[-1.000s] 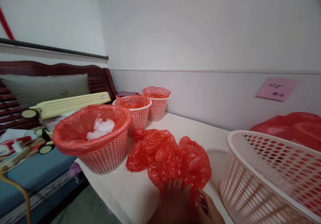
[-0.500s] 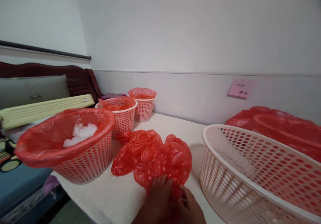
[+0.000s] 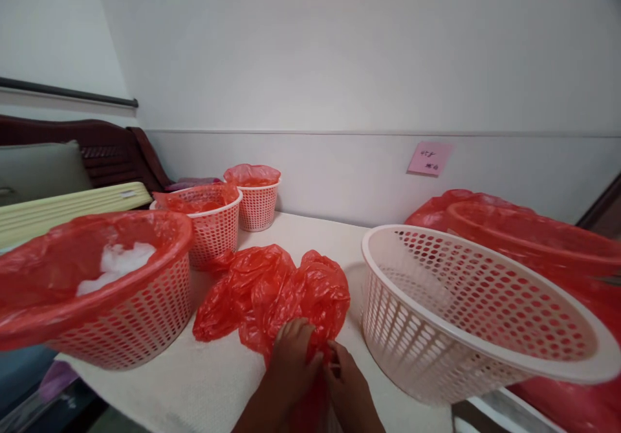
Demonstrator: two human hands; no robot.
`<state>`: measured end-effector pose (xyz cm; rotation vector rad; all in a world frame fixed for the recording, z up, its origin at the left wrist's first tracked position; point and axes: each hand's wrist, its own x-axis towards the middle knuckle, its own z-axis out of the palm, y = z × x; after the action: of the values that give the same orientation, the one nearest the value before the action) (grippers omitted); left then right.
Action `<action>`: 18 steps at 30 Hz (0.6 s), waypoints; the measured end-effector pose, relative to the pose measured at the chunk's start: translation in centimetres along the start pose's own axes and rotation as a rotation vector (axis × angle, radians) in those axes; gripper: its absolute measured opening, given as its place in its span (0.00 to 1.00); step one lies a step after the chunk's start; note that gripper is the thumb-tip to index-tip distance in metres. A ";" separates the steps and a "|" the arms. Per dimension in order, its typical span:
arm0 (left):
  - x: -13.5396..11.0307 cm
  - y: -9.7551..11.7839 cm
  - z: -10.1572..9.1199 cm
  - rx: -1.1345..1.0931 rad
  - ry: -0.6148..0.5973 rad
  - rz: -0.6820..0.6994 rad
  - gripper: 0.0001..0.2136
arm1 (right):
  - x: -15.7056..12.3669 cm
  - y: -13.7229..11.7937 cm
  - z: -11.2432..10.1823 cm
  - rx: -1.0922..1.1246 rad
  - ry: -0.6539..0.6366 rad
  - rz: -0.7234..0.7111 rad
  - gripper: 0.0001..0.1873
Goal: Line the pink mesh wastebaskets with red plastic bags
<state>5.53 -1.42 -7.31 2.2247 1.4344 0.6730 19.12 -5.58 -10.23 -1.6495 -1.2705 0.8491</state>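
Note:
A crumpled red plastic bag [image 3: 272, 287] lies bunched on the white table in front of me. Both hands are on its near end, side by side. My left hand [image 3: 294, 355] presses its fingers over the gathered plastic. My right hand [image 3: 342, 378] pinches the film with thumb and fingers, its palm side partly hidden. Below the hands the plastic runs down toward the bottom edge of the view. To the right stands a bare white plastic basket [image 3: 436, 368] with holes in its wall. On the left a basket lined in red [image 3: 130, 323] has white fluffy material [image 3: 121, 261] inside.
Two smaller red-lined baskets, a nearer one [image 3: 213, 232] and a farther one [image 3: 259, 206], stand toward the back left. A large red-covered container [image 3: 528, 232] is behind the bare basket. A pink note [image 3: 429, 159] is stuck on the wall. The table [image 3: 204, 388] ends at the lower left.
The view has turned to the right, so the things appear farther left and more of the bare basket shows. Both hands remain on the red bag.

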 end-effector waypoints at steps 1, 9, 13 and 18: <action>0.0 0.1 0.1 -0.020 0.058 0.027 0.17 | -0.1 -0.1 0.0 0.005 0.003 -0.005 0.20; 0.0 1.6 -0.4 -0.156 0.403 0.090 0.12 | -0.3 0.3 0.1 0.027 0.023 -0.014 0.22; -0.5 2.5 -0.1 -0.258 0.415 0.126 0.16 | -0.2 0.3 0.1 0.055 -0.010 0.002 0.23; -1.5 3.7 0.6 -0.341 0.340 0.193 0.17 | -0.2 0.2 0.0 -0.044 0.044 -0.014 0.27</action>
<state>8.09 -4.28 -5.94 2.0578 1.1455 1.3079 19.13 -5.76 -10.38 -1.6834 -1.2772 0.7768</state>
